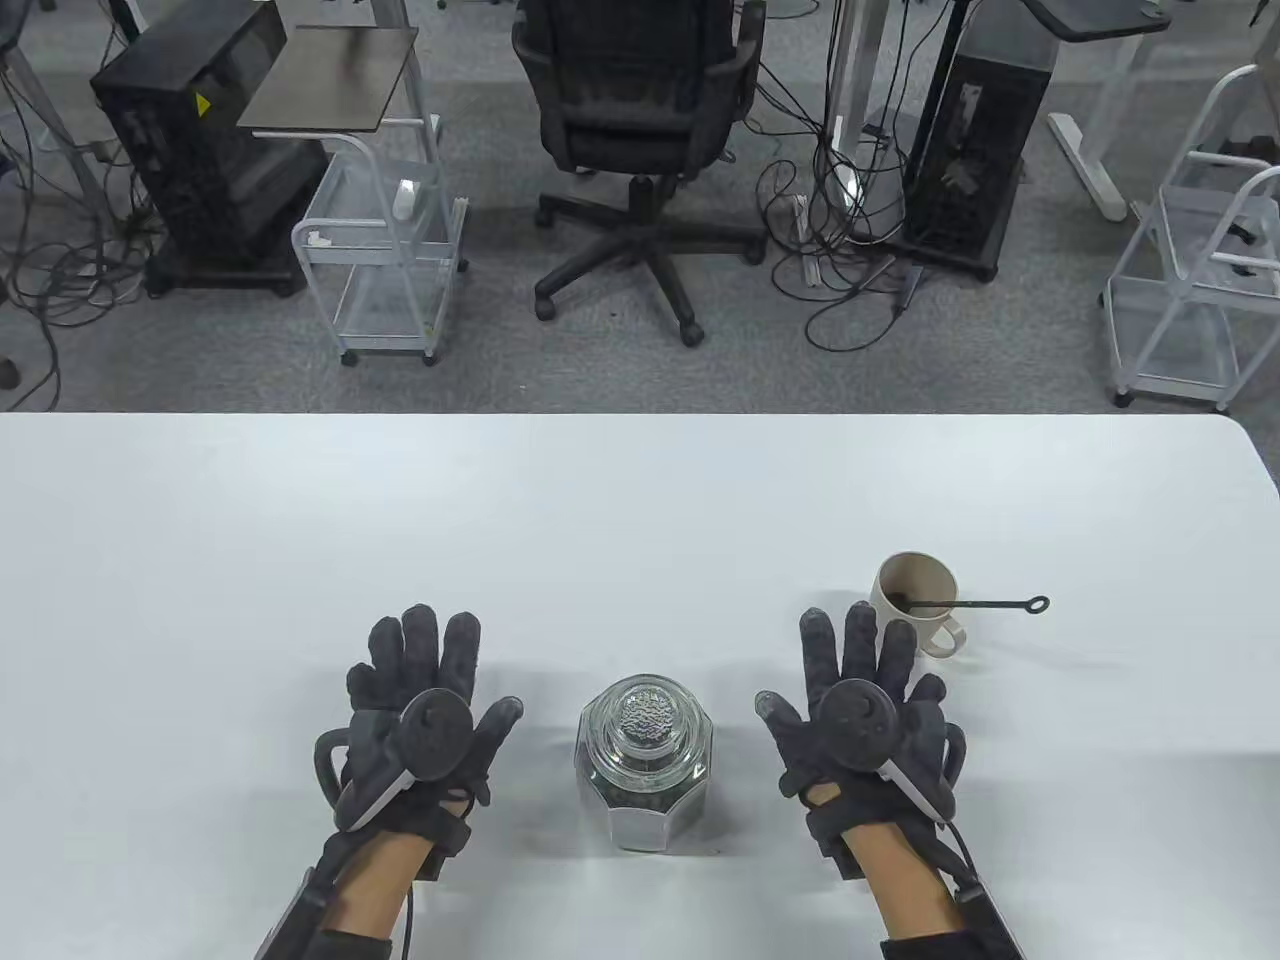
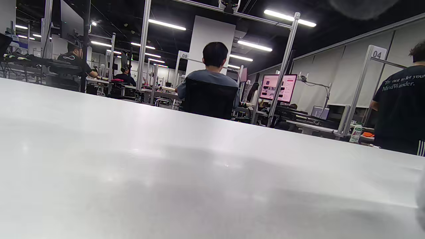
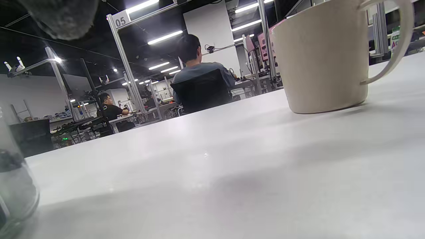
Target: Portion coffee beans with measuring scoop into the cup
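Observation:
A clear faceted glass jar (image 1: 643,765) with a glass stopper lid stands near the table's front edge, dark coffee beans inside; its side shows at the left edge of the right wrist view as the jar (image 3: 13,186). A cream cup (image 1: 915,603) stands to the right, and it fills the upper right of the right wrist view as the cup (image 3: 323,56). A dark measuring scoop (image 1: 985,604) lies in the cup, its handle sticking out over the rim to the right. My left hand (image 1: 420,690) lies flat on the table left of the jar, fingers spread. My right hand (image 1: 860,680) lies flat to the jar's right, just short of the cup.
The white table (image 1: 600,520) ends at a far edge with a rounded right corner. Beyond it stand an office chair (image 1: 640,130), wire carts (image 1: 385,260) and computer towers. People sit at desks in the wrist views.

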Demonstrator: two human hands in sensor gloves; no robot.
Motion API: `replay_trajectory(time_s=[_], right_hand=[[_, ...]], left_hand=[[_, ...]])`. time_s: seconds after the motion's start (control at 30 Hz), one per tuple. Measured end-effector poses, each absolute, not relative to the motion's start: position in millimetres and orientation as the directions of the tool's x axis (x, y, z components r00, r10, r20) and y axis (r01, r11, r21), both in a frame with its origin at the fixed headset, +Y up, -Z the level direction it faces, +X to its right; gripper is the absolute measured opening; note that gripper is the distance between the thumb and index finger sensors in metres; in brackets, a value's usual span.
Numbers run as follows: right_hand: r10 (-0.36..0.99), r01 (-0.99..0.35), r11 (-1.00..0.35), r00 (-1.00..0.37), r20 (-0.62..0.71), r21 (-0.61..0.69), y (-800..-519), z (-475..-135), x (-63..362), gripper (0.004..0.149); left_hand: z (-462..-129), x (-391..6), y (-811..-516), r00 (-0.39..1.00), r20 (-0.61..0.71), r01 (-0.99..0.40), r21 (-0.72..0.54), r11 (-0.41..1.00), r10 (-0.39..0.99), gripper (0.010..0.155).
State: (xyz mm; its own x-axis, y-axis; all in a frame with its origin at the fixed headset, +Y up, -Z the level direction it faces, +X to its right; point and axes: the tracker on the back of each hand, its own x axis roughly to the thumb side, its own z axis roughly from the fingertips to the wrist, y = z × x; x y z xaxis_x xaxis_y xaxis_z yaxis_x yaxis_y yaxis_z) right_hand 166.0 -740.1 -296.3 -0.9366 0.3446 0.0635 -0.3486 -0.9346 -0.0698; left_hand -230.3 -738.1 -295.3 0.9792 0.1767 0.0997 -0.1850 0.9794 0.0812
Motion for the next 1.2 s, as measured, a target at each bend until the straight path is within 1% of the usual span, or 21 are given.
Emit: replay_trajectory(time_s=[0.33, 0.6, 0.73, 0.77, 0.87, 0.93, 1.03, 1.1, 1.17, 1.2], right_hand=[[0.366, -0.368, -0.928, -0.929, 0.052, -0.058, -740.3, -296.3, 167.0, 0.083], [0.387, -0.389, -0.920, -0.921, 0.039, -0.049, -741.0, -297.7, 169.5, 0.083], [0.391, -0.392, -0.920, -0.920, 0.027, -0.032, -744.5, -299.9, 170.8, 0.082], [0.391, -0.392, -0.920, -0.920, 0.021, -0.025, -745.6, -300.3, 171.0, 0.082], [0.382, -0.382, -0.924, -0.924, 0.022, -0.020, -747.3, -301.1, 170.9, 0.082], [0.380, -0.381, -0.925, -0.925, 0.022, -0.015, -747.9, -301.3, 170.7, 0.082], [0.390, -0.390, -0.921, -0.920, 0.024, -0.006, -748.7, -301.3, 169.6, 0.082], [0.390, -0.390, -0.921, -0.920, 0.027, -0.001, -749.4, -301.3, 168.5, 0.082], [0.394, -0.394, -0.919, -0.919, 0.029, 0.003, -749.9, -301.7, 167.4, 0.082], [0.401, -0.401, -0.916, -0.916, 0.031, 0.011, -750.2, -302.3, 166.8, 0.082]], left_hand=[[-295.8, -233.5, -739.3, 0.972, 0.088, -0.223, 0.059, 0.973, 0.218, 0.088], [-294.3, -233.3, -736.6, 0.964, 0.115, -0.250, 0.090, 0.964, 0.239, 0.087], [-281.8, -224.4, -715.5, 0.928, 0.220, -0.337, 0.153, 0.929, 0.300, 0.087], [-276.1, -218.4, -706.5, 0.910, 0.266, -0.371, 0.177, 0.911, 0.319, 0.086], [-261.9, -202.0, -689.7, 0.866, 0.364, -0.433, 0.198, 0.880, 0.344, 0.086], [-252.7, -187.9, -681.1, 0.819, 0.436, -0.486, 0.181, 0.855, 0.373, 0.086], [-245.6, -172.2, -674.2, 0.765, 0.501, -0.531, 0.134, 0.837, 0.405, 0.086], [-243.4, -162.6, -671.9, 0.743, 0.528, -0.544, 0.119, 0.831, 0.411, 0.086], [-242.6, -154.4, -671.2, 0.750, 0.537, -0.520, 0.119, 0.846, 0.386, 0.086], [-242.5, -148.9, -671.4, 0.767, 0.538, -0.485, 0.127, 0.865, 0.351, 0.086]])
